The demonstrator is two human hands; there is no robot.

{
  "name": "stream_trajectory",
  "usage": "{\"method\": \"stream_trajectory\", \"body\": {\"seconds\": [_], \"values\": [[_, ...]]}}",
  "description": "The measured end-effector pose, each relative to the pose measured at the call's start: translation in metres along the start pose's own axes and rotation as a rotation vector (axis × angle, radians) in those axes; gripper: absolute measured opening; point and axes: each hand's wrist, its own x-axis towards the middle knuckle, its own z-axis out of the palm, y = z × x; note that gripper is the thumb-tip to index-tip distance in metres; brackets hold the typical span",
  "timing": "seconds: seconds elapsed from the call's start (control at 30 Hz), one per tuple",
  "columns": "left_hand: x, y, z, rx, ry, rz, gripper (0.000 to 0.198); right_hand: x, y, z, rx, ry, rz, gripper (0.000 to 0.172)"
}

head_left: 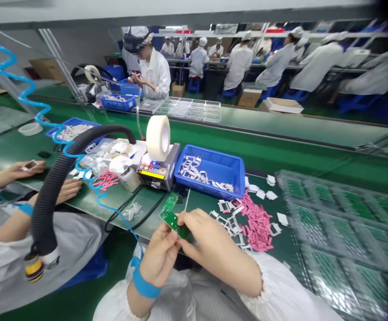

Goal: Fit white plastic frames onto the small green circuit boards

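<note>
Green circuit board (169,217) — held, tilted.

Green surface (93,205) running crosswise, low green panel (263,147) behind it, paler ledge (263,119) beyond; grey beam (194,18) overhead, slanted metal posts (57,58) standing before a grey wall (83,44) at left; green floor (113,263) below, blue stools (357,102) and cardboard boxes (249,97) farther back.

bin (221,163): blue | frames (194,168) inside bin: white | strips (259,220) right-front of bin: pink | circuit board (171,218) in front of bin: green, pale flecks | tape roll (153,139) left of bin: cream | wrist strap (146,286) in front of bin: blue
</note>
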Motion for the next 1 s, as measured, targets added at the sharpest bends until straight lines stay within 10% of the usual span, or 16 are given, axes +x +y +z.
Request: {"method": "stream_trajectory", "body": {"seconds": [0.2, 0.33, 0.5, 0.77, 1.0], "values": [[0.017, 0.002, 0.009, -0.046, -0.032, -0.098, 0.04, 0.027, 0.098, -0.067, -0.151, 0.295, 0.213, 0.014], [0.014, 0.007, -0.019, -0.054, 0.183, -0.117, 0.025, 0.059, 0.213, -0.115, -0.349, 0.4, 0.546, 0.011], [0.001, 0.008, -0.069, -0.138, 0.5, -0.056, 0.026, 0.071, 0.298, -0.118, -0.409, 0.258, 0.71, 0.026], [-0.001, 0.013, -0.075, -0.173, 0.566, 0.023, 0.022, 0.097, 0.269, -0.112, -0.446, 0.175, 0.563, 0.029], [0.005, -0.005, -0.022, -0.196, 0.371, -0.054, 0.013, 0.135, 0.203, -0.03, -0.349, -0.173, 0.222, 0.028]]}}
